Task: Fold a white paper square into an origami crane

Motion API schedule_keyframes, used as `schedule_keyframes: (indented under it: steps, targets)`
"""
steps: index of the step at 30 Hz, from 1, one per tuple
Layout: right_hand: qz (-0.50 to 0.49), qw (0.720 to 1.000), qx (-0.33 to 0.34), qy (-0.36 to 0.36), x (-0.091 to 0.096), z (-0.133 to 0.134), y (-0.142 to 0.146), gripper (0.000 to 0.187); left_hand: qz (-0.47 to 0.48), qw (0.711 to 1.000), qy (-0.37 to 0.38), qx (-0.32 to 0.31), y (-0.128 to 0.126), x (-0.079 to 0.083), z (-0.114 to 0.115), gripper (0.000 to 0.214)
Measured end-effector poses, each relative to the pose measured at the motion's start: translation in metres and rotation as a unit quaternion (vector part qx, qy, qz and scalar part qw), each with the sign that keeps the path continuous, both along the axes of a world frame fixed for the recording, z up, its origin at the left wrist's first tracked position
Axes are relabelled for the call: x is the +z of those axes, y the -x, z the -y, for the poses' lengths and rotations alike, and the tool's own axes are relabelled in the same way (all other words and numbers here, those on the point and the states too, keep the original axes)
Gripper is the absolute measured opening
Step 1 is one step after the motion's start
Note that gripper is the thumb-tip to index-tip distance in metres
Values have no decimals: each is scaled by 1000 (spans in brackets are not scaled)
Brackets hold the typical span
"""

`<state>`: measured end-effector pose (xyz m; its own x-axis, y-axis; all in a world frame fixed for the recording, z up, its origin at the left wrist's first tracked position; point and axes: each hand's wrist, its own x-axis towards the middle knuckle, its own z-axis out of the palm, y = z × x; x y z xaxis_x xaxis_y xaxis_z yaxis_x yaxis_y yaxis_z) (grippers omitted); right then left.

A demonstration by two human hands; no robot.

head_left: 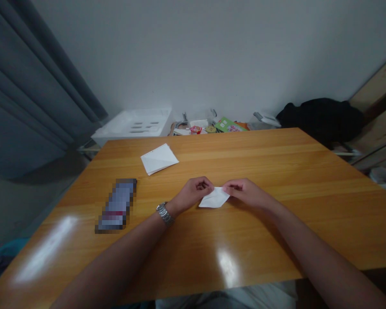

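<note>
A small folded white paper point(214, 198) lies on the wooden table point(276, 171) in front of me. My left hand point(193, 194), with a metal watch on its wrist, pinches the paper's upper left edge with curled fingers. My right hand point(244, 192) pinches the paper's upper right corner, fingers closed together. Both hands rest on the tabletop, almost touching each other over the paper.
A stack of white paper sheets point(159, 159) lies farther back on the left. A blurred-out flat object point(117, 205) lies left of my left hand. Behind the table are a white box point(135, 124), small clutter point(212, 125), a black bag point(318, 116) and a grey curtain point(25, 98).
</note>
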<state>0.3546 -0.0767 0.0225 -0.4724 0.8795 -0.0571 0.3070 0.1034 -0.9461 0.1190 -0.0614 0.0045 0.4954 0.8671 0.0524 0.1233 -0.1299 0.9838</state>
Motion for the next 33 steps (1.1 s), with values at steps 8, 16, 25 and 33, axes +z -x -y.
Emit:
schedule_keyframes:
  steps: [8, 16, 25, 33]
  targets:
    - [81, 996, 32, -36, -3, 2, 4, 40, -27, 999, 7, -37, 2, -5, -2, 34]
    - [71, 997, 19, -36, 0, 1, 3, 39, -42, 999, -7, -11, 0, -2, -4, 33]
    - [63, 993, -74, -70, -12, -8, -5, 35, 7, 999, -30, -16, -5, 15, 9, 36]
    - [38, 996, -77, -30, -6, -6, -2, 34, -23, 991, -101, 84, -2, -4, 2, 22]
